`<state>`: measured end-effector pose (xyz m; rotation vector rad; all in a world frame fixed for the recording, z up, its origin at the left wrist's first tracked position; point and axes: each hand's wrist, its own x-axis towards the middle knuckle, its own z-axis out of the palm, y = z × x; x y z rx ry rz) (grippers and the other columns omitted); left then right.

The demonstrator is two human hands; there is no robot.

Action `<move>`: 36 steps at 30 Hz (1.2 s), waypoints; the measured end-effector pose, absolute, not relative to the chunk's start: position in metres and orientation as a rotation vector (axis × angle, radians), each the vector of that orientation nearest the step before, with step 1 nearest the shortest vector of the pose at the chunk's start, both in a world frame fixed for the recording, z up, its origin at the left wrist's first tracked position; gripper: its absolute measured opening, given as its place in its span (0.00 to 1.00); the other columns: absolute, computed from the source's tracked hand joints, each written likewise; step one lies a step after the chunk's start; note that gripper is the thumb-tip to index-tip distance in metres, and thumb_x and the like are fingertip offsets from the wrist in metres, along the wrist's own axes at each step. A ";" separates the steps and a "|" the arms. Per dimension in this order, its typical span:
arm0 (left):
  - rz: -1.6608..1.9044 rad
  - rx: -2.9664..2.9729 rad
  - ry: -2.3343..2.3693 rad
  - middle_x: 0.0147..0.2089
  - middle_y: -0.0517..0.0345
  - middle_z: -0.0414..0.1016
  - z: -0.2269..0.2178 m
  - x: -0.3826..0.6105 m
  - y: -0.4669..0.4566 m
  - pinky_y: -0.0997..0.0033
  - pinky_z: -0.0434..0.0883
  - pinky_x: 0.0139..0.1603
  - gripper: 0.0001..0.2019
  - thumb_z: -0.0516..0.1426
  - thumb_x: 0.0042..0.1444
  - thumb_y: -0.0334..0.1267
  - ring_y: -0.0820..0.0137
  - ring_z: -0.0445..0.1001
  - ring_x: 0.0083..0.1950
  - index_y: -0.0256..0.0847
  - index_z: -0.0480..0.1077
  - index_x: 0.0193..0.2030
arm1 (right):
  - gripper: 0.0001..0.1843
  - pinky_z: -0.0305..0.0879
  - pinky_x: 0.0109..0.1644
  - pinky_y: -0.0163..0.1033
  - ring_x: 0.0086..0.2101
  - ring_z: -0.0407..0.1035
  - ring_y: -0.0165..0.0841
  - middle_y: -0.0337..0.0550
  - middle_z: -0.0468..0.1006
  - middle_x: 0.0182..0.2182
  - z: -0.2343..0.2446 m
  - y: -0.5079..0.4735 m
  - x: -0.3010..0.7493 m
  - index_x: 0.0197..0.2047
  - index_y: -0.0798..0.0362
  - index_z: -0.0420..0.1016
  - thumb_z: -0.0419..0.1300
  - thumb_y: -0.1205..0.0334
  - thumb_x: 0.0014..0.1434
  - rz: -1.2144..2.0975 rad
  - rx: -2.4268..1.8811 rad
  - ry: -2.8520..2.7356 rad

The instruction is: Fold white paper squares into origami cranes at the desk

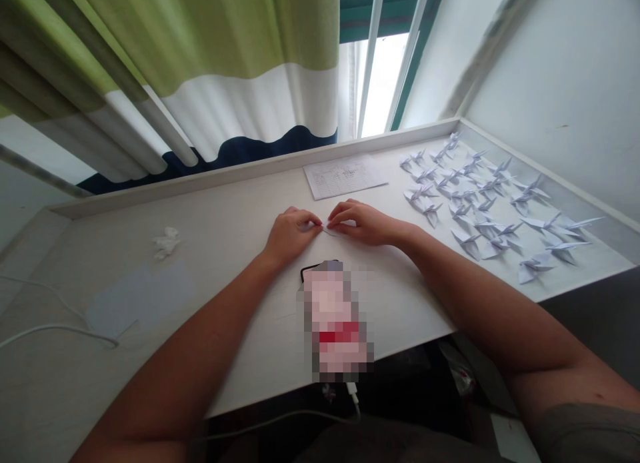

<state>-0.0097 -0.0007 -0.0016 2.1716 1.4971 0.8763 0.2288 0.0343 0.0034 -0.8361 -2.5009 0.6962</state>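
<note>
Both my hands meet over the middle of the white desk, pinching a small piece of folded white paper (325, 228) between them. My left hand (293, 233) has its thumb and fingertips closed on the paper's left side. From the other side, my right hand (364, 223) pinches it with thumb and fingers together. Most of the paper is hidden by the fingertips, so its folded shape cannot be made out. Just in front of the hands lies a phone (334, 320), its screen blurred out, with a white cable plugged into its near end.
Several white folded paper cranes (470, 196) stand at the desk's right end. A printed sheet (345, 175) lies behind my hands. Crumpled tissue (167, 243), white paper (143, 293) and a white cable (65, 328) are on the left. A raised ledge (240, 176) runs along the back below the curtain (240, 43).
</note>
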 end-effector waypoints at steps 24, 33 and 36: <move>0.599 2.523 1.276 0.51 0.53 0.87 0.015 -0.009 -0.005 0.45 0.65 0.65 0.11 0.63 0.64 0.49 0.53 0.79 0.57 0.47 0.85 0.39 | 0.12 0.65 0.51 0.48 0.47 0.68 0.47 0.49 0.78 0.41 0.004 0.023 0.213 0.42 0.51 0.85 0.73 0.53 0.59 0.522 -1.145 -2.389; 0.487 2.663 1.248 0.54 0.54 0.86 0.019 -0.010 -0.007 0.46 0.60 0.66 0.11 0.57 0.63 0.34 0.55 0.79 0.58 0.46 0.83 0.44 | 0.10 0.65 0.61 0.51 0.53 0.70 0.45 0.47 0.82 0.49 0.008 0.031 0.230 0.47 0.45 0.89 0.65 0.60 0.67 0.640 -0.848 -2.553; 0.516 2.664 1.216 0.54 0.55 0.86 0.015 -0.014 -0.004 0.48 0.63 0.64 0.12 0.57 0.62 0.32 0.56 0.79 0.58 0.45 0.83 0.44 | 0.08 0.64 0.60 0.50 0.52 0.70 0.44 0.45 0.83 0.48 0.007 0.032 0.227 0.46 0.44 0.89 0.67 0.59 0.67 0.637 -0.841 -2.535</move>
